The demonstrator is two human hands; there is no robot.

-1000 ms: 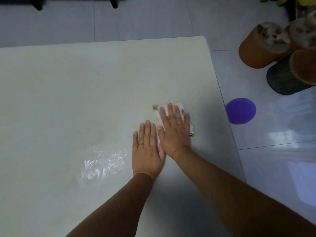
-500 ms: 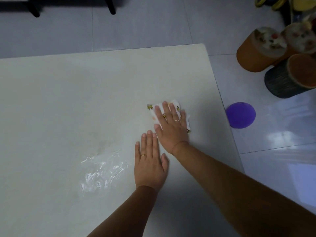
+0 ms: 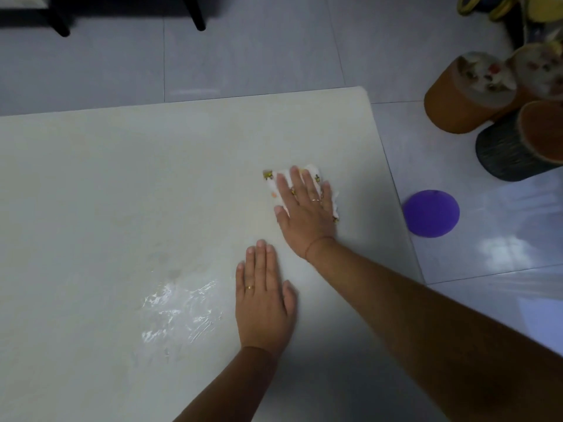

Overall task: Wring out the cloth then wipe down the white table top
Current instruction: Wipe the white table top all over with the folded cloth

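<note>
We see the right hand [image 3: 306,214] laid flat, fingers straight and spread, pressing the patterned cloth [image 3: 312,171] onto the white bench [image 3: 122,193] near its 3 o'clock edge. The left hand [image 3: 263,306] rests open, palm down, at 7 o'clock from the cloth. A wet sheen [image 3: 179,312] glistens at its 9 o'clock.

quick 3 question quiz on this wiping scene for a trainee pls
1. True or false: the right hand presses the cloth flat on the table top.
2. The left hand is: A) gripping the cloth, B) flat on the table top beside the wet patch, C) off the table.
3. Fill in: the purple disc lies on the ____.
Key: 1 true; 2 B; 3 floor.
</note>
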